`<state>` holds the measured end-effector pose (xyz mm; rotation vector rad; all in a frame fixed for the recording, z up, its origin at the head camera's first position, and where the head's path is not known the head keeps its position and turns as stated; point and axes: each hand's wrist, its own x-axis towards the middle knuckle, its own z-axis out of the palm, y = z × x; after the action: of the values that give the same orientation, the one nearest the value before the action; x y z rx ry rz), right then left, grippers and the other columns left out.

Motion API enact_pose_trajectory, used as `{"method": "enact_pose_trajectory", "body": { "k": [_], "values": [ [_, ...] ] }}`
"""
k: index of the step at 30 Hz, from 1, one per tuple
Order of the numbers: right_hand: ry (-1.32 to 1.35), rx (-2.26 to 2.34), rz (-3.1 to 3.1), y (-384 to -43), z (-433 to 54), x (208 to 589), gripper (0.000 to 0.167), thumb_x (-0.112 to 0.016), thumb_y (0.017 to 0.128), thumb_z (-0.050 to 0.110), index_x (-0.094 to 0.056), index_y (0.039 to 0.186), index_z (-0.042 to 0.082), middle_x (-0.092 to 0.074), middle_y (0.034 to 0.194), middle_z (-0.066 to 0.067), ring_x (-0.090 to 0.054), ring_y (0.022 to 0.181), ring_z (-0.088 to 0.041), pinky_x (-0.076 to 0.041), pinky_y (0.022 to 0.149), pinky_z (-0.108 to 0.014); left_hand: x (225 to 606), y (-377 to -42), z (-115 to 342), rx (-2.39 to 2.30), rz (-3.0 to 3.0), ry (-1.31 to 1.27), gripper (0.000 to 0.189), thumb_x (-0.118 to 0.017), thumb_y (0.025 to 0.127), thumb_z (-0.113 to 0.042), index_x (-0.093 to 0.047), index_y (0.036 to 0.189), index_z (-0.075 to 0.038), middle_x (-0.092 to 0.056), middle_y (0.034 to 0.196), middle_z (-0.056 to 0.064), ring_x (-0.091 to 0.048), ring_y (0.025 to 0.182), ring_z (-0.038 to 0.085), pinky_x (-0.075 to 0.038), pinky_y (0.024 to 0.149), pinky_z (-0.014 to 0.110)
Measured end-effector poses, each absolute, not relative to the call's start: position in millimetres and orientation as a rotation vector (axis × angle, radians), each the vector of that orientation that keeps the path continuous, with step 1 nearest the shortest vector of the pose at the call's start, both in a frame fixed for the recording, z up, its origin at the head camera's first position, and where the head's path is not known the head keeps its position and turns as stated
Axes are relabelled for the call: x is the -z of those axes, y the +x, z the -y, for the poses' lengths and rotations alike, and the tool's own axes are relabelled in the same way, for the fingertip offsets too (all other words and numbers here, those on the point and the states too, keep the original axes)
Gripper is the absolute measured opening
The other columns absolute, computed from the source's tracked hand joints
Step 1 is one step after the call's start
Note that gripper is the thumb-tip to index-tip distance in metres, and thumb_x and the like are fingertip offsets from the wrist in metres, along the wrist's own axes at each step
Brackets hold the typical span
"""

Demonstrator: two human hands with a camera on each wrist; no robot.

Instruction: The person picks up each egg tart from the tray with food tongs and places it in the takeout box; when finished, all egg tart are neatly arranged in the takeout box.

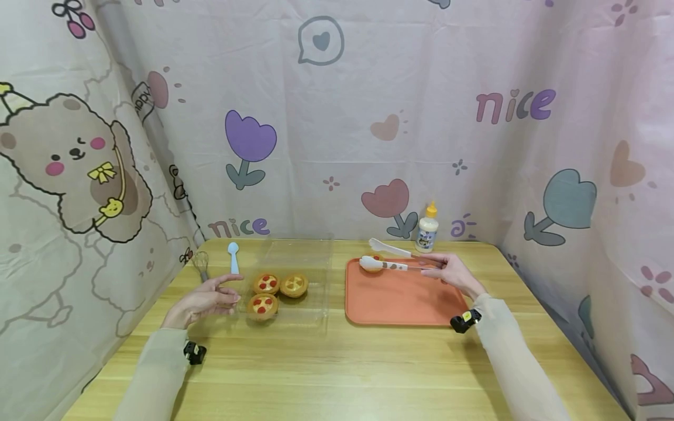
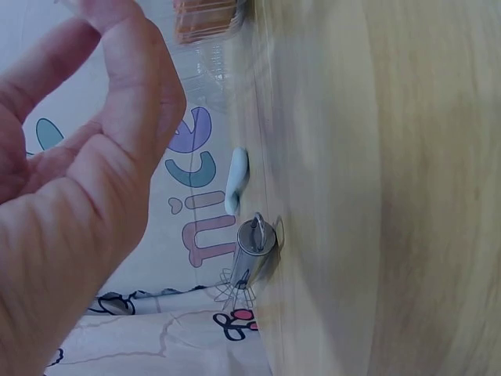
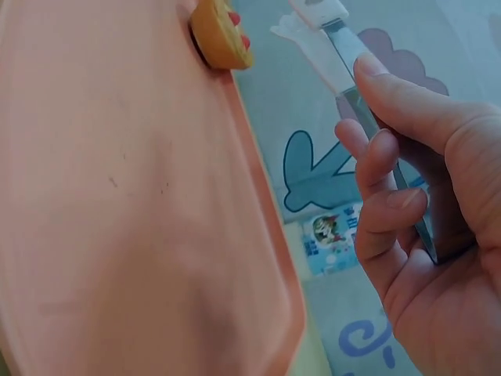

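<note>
My right hand (image 1: 451,273) grips white-tipped metal tongs (image 3: 338,47), fingers and thumb around the handle end. The tongs' arms are spread apart, and the lower one overlaps a small tart (image 3: 219,35) with red pieces on top. That tart sits at the back left of the orange tray (image 1: 405,304). To the left, a clear plastic container (image 1: 316,313) with its lid raised holds several tarts (image 1: 293,286). My left hand (image 1: 207,301) is at the container's left side, fingers loosely bent, fingertips right at its edge; the left wrist view cuts off these fingertips.
Behind my left hand lie a light blue spoon (image 1: 234,257) and a metal whisk (image 1: 200,264). A small bottle (image 1: 427,231) with a yellow nozzle stands behind the tray. Printed curtains (image 1: 326,128) enclose the back and sides of the wooden table (image 1: 316,374).
</note>
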<state>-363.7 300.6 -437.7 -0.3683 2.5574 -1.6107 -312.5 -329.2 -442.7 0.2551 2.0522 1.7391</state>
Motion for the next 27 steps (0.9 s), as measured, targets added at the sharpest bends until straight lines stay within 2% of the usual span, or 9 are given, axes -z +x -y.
{"method": "enact_pose_trajectory", "body": {
  "k": [3, 10, 15, 21, 25, 27],
  "values": [
    [-0.309, 1.609, -2.574, -364.1, -302.8, 440.4, 0.055, -0.076, 0.086, 0.017, -0.057, 0.137, 0.007, -0.059, 0.133, -0.024, -0.067, 0.082, -0.016, -0.037, 0.045, -0.023, 443.3, -311.9, 328.6, -1.750, -2.044, 0.258, 0.078, -0.062, 0.093, -0.003, -0.014, 0.154, -0.003, -0.059, 0.104, 0.013, -0.064, 0.085, 0.021, -0.060, 0.084, 0.039],
    [-0.283, 1.547, -2.623, -365.3, -303.2, 443.7, 0.057, -0.075, 0.087, 0.022, -0.056, 0.138, 0.005, -0.061, 0.131, -0.021, -0.066, 0.084, -0.024, -0.040, 0.046, -0.024, 445.0, -311.3, 328.3, -1.753, -2.047, 0.254, 0.078, -0.062, 0.093, -0.003, -0.014, 0.154, -0.002, -0.059, 0.104, 0.013, -0.064, 0.084, 0.021, -0.061, 0.081, 0.037],
    [-0.264, 1.509, -2.648, -366.1, -302.6, 445.0, 0.055, -0.076, 0.087, 0.023, -0.058, 0.137, 0.009, -0.062, 0.131, -0.018, -0.062, 0.074, -0.020, -0.039, 0.047, -0.023, 445.7, -311.3, 328.7, -1.746, -2.059, 0.251, 0.079, -0.063, 0.093, -0.004, -0.014, 0.154, -0.002, -0.058, 0.105, 0.014, -0.064, 0.085, 0.021, -0.060, 0.082, 0.037],
    [-0.323, 1.494, -2.628, -368.1, -301.9, 445.5, 0.057, -0.075, 0.087, 0.023, -0.055, 0.138, 0.005, -0.060, 0.132, -0.022, -0.060, 0.070, -0.015, -0.037, 0.045, -0.023, 445.8, -311.6, 328.6, -1.751, -2.054, 0.254, 0.078, -0.063, 0.093, -0.003, -0.014, 0.154, -0.002, -0.059, 0.103, 0.012, -0.064, 0.083, 0.020, -0.061, 0.081, 0.037],
    [-0.368, 1.475, -2.633, -368.2, -301.1, 445.2, 0.058, -0.076, 0.086, 0.021, -0.056, 0.137, 0.003, -0.063, 0.127, -0.024, -0.043, 0.050, -0.005, -0.031, 0.042, -0.020, 444.3, -311.2, 328.3, -1.754, -2.055, 0.251, 0.078, -0.063, 0.093, -0.003, -0.014, 0.154, -0.002, -0.058, 0.103, 0.011, -0.064, 0.083, 0.020, -0.061, 0.081, 0.037],
    [-0.395, 1.473, -2.625, -367.5, -300.4, 445.1, 0.057, -0.076, 0.086, 0.019, -0.057, 0.136, 0.003, -0.063, 0.126, -0.025, -0.036, 0.047, -0.003, -0.029, 0.042, -0.019, 443.8, -311.2, 328.5, -1.752, -2.059, 0.249, 0.079, -0.063, 0.093, -0.004, -0.014, 0.155, -0.003, -0.058, 0.103, 0.011, -0.064, 0.083, 0.020, -0.060, 0.082, 0.038]
  ]
}}
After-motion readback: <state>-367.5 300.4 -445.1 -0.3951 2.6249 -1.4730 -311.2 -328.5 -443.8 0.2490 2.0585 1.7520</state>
